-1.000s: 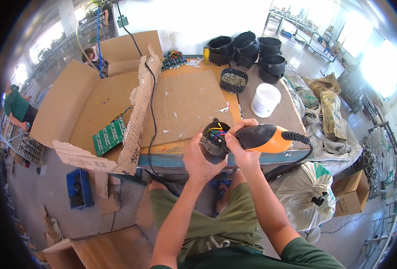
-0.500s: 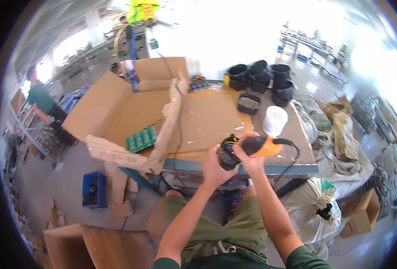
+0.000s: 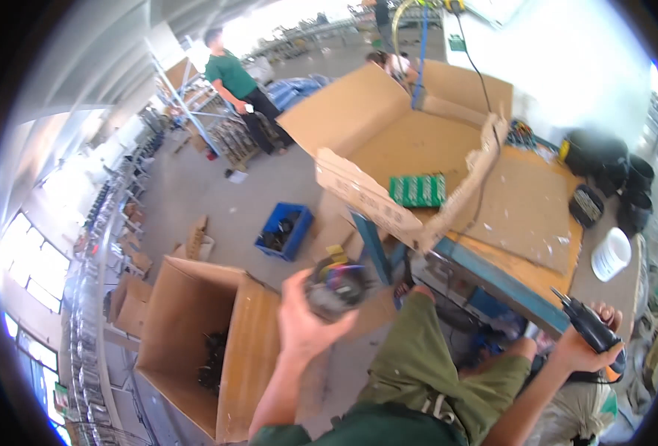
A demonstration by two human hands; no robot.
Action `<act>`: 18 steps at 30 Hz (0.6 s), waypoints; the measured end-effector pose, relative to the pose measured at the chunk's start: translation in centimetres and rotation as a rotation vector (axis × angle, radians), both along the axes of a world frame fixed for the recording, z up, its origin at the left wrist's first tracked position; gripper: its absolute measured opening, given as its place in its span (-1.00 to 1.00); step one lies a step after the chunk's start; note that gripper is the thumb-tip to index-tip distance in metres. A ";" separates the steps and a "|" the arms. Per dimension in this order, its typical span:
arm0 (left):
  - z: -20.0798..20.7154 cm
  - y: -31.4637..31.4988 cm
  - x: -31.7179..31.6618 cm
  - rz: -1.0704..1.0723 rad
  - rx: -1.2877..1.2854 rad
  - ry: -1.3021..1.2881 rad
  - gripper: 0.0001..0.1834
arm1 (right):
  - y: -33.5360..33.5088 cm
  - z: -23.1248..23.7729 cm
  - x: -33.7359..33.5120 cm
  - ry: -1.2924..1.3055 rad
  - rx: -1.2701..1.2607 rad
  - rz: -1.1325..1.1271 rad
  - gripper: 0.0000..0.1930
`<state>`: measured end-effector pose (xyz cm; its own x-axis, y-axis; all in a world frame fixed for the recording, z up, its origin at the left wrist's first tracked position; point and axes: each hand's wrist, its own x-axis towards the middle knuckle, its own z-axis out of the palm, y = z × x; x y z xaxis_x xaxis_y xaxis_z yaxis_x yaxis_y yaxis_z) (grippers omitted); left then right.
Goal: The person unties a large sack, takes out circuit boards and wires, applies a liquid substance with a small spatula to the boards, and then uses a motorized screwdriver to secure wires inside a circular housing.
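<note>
My left hand [image 3: 303, 323] is wrapped round a dark, round part [image 3: 336, 291] with coloured wires at its top, blurred by motion. It is held up in front of me, beside a tall open cardboard box [image 3: 251, 357] with dark parts [image 3: 211, 360] at its bottom. Out to the right, my right hand [image 3: 580, 351] grips a black power screwdriver [image 3: 593, 327], its thin bit pointing up and left over the table's front edge. A little orange shows at the tool's rear end.
On the workbench [image 3: 515, 201] a wide, torn cardboard tray [image 3: 373, 201] holds a green packet [image 3: 417, 191]. Black buckets [image 3: 597, 156] and a white tub [image 3: 611, 254] stand at its right. A blue crate [image 3: 284, 232] lies on the floor. A person [image 3: 232, 82] stands at the far left.
My view has swung left. Both hands were together over the bench with the part and the screwdriver; now they are apart, the part carried left toward the tall box, the screwdriver kept at right.
</note>
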<state>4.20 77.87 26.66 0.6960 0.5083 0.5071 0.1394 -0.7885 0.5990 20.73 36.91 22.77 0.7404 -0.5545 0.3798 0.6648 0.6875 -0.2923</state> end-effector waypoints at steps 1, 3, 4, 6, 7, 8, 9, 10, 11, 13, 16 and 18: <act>1.1 2.3 -2.1 0.120 0.026 -0.034 -0.15 | -1.0 -1.1 0.5 0.145 0.059 -0.018 -0.48; 1.5 7.6 -6.8 0.435 -0.131 -0.098 -0.24 | -2.6 -2.6 1.7 0.412 0.082 0.016 -0.45; 0.8 10.6 -8.3 0.472 -0.275 -0.250 -0.32 | -4.6 -3.5 2.1 0.548 0.086 0.000 -0.44; -3.2 18.1 -13.5 0.751 -0.013 -0.192 -0.32 | -7.4 -5.0 3.5 0.553 0.112 0.317 -0.48; -5.3 21.9 -15.9 0.862 -0.051 -0.095 -0.28 | -7.9 -4.0 4.0 0.545 0.120 0.478 -0.50; -8.0 25.2 -17.7 0.937 -0.037 -0.010 -0.25 | -8.2 -3.2 4.7 0.576 0.167 0.562 -0.54; -10.8 29.1 -21.2 0.976 -0.089 0.124 -0.28 | -7.4 -2.8 5.4 0.608 0.218 0.669 -0.57; -13.5 32.9 -25.2 0.996 0.012 0.212 -0.23 | -6.7 -3.6 6.3 0.649 0.265 0.680 -0.54; -15.1 35.6 -28.3 1.075 -0.156 0.443 -0.27 | -6.8 -4.4 7.1 0.687 0.311 0.683 -0.50; -18.6 35.0 -25.6 1.274 -0.227 0.771 -0.13 | -7.9 -4.6 7.0 0.756 0.315 0.708 -0.54; -14.3 34.1 -15.3 1.029 0.152 0.543 -0.13 | -7.5 -5.9 7.4 0.817 0.339 0.644 -0.44; -13.4 36.3 -11.0 0.776 0.296 0.232 -0.30 | -7.4 -6.5 7.6 0.862 0.366 0.691 -0.44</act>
